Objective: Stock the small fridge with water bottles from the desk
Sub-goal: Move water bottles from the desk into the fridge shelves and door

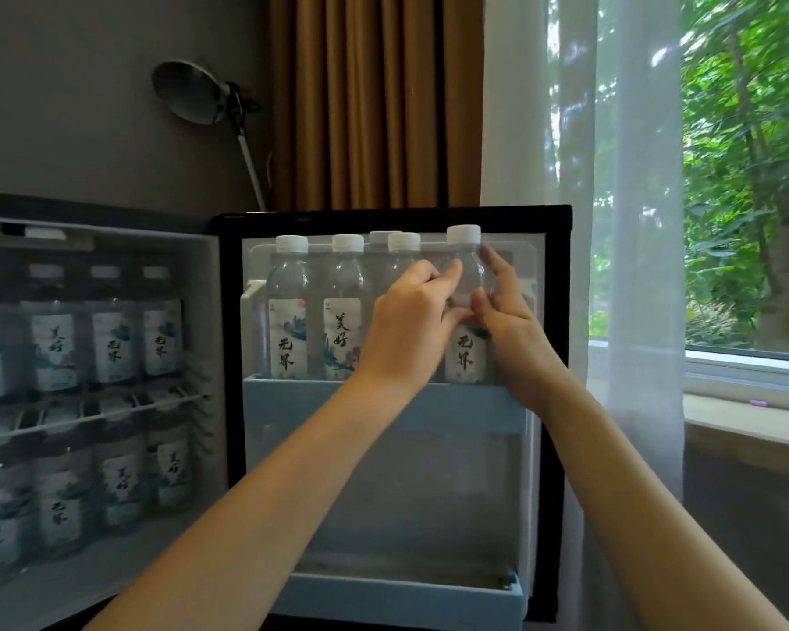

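The fridge cabinet [203,311] on the left runs off the left edge, and the stored bottles [110,343] inside it are dim and blurred, the leftmost ones cut off. On the door's upper shelf [301,403] the left hand [411,321] covers two bottles almost wholly, so only their caps [404,241] show. With the right hand [511,316] it hides the middle of the rightmost bottle [463,357]. The lamp [192,91] loses its foot behind the door. A purple speck [758,403] on the far sill is too small to name.
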`<action>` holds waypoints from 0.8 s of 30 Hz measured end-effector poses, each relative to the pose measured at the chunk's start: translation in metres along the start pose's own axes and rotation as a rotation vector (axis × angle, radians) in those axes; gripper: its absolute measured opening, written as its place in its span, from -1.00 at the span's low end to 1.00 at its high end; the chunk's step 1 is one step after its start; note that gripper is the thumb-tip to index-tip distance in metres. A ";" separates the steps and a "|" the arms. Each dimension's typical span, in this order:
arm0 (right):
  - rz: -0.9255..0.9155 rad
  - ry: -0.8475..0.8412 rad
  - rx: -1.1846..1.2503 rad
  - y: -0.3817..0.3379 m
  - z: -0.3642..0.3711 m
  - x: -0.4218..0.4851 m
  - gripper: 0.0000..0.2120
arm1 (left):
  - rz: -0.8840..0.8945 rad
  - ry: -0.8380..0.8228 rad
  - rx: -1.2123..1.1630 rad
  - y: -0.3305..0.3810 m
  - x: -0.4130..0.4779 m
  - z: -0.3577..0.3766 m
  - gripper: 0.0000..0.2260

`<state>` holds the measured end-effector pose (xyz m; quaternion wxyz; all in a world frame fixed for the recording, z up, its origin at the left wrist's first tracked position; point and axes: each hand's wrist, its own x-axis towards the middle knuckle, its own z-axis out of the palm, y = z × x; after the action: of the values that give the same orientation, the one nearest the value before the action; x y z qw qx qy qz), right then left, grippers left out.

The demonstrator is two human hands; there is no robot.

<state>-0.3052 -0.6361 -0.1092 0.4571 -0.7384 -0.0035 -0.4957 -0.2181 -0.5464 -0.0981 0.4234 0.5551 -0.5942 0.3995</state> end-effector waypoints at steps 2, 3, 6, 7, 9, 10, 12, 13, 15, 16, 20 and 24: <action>0.029 0.002 -0.026 0.000 -0.001 -0.001 -0.58 | 0.029 -0.011 0.004 0.001 -0.001 0.000 -0.59; 0.036 0.006 -0.032 -0.001 -0.001 -0.001 -0.59 | 0.033 -0.014 0.003 0.001 -0.001 0.000 -0.59; 0.056 0.037 -0.085 -0.005 0.002 -0.001 -0.58 | 0.020 -0.021 -0.016 -0.002 -0.001 -0.002 -0.57; 0.059 0.053 -0.114 -0.006 0.003 0.000 -0.58 | 0.016 -0.020 -0.021 -0.004 -0.001 -0.003 -0.57; 0.063 0.090 -0.157 -0.007 0.004 0.001 -0.55 | 0.015 -0.015 -0.021 -0.007 -0.003 -0.003 -0.56; 0.068 0.103 -0.176 -0.007 0.005 0.001 -0.53 | 0.015 -0.016 -0.016 -0.008 -0.005 -0.004 -0.55; 0.073 0.119 -0.211 -0.009 0.006 -0.001 -0.50 | 0.025 -0.018 -0.010 -0.012 -0.009 -0.004 -0.54; 0.068 0.124 -0.224 -0.011 0.007 -0.003 -0.49 | 0.026 -0.018 -0.014 -0.014 -0.011 -0.004 -0.54; 0.025 0.158 -0.278 -0.013 0.011 -0.007 -0.46 | 0.025 -0.012 -0.029 -0.019 -0.017 -0.005 -0.58; -0.020 0.199 -0.331 -0.013 0.016 -0.011 -0.46 | 0.024 -0.001 -0.037 -0.022 -0.022 -0.007 -0.61; -0.342 0.446 -0.470 -0.009 0.045 -0.029 -0.64 | 0.011 0.071 -0.034 -0.037 -0.044 -0.021 -0.76; -0.527 0.392 -0.491 0.011 0.085 -0.041 -0.76 | -0.051 0.131 0.040 -0.066 -0.073 -0.051 -0.70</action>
<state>-0.2589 -0.5663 -0.1540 0.1168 -0.6909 0.0132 -0.7133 -0.1476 -0.4791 -0.1501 0.4602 0.5511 -0.5427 0.4359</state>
